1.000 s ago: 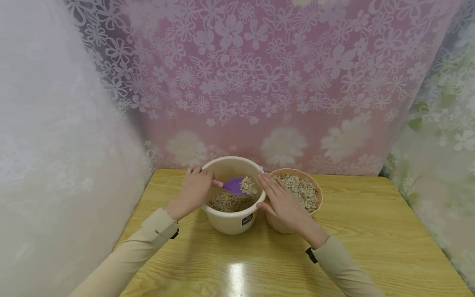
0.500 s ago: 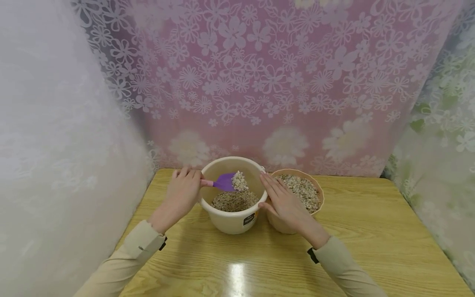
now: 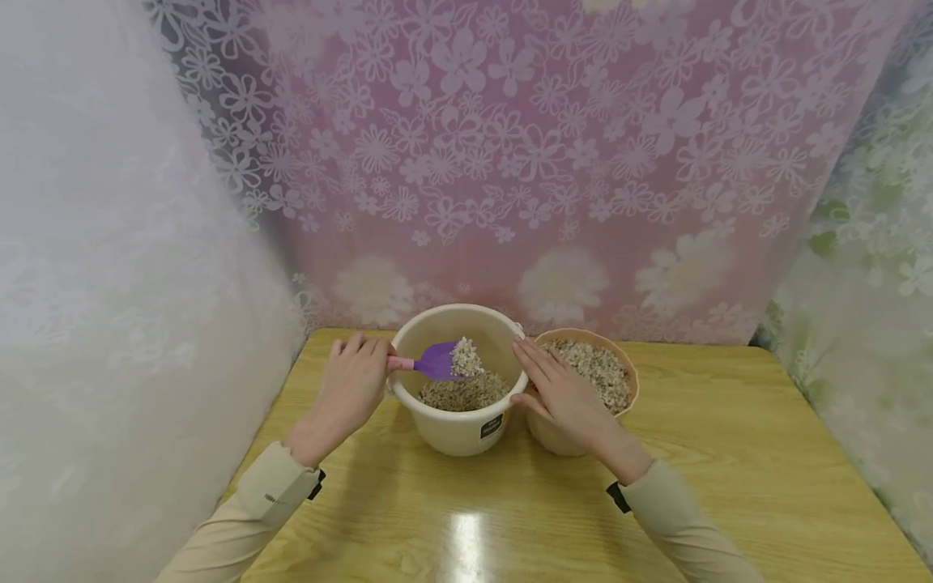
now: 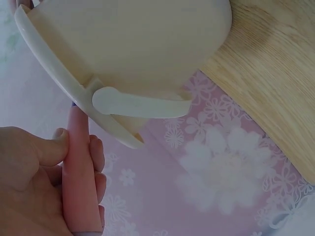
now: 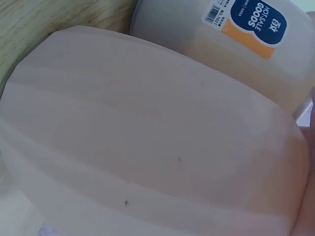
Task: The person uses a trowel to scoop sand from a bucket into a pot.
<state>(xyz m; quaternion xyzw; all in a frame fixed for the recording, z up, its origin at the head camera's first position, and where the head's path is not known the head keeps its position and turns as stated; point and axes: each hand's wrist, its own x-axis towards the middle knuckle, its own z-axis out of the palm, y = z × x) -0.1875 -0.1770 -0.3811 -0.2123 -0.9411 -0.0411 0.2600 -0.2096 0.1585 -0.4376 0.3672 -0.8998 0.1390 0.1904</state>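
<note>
My left hand grips the pink handle of a small toy shovel with a purple blade. Pale gravel heaps on the blade's tip, held over the inside of a cream bucket. Darker brown gravel covers the bucket's bottom. Fingers straight, my right hand rests at the bucket's right rim. Under that forearm and hand stands a peach pot with a scalloped rim, filled with mixed pale gravel; part of it is hidden.
Both containers stand on a wooden table near its back edge. A pink flowered curtain hangs right behind, with whitish curtains at both sides. The bucket's white carrying handle hangs down outside its wall.
My left hand has drawn left, pulling the loaded shovel from the bucket's middle toward its left rim and slightly up. The right hand has stayed at the rim.
</note>
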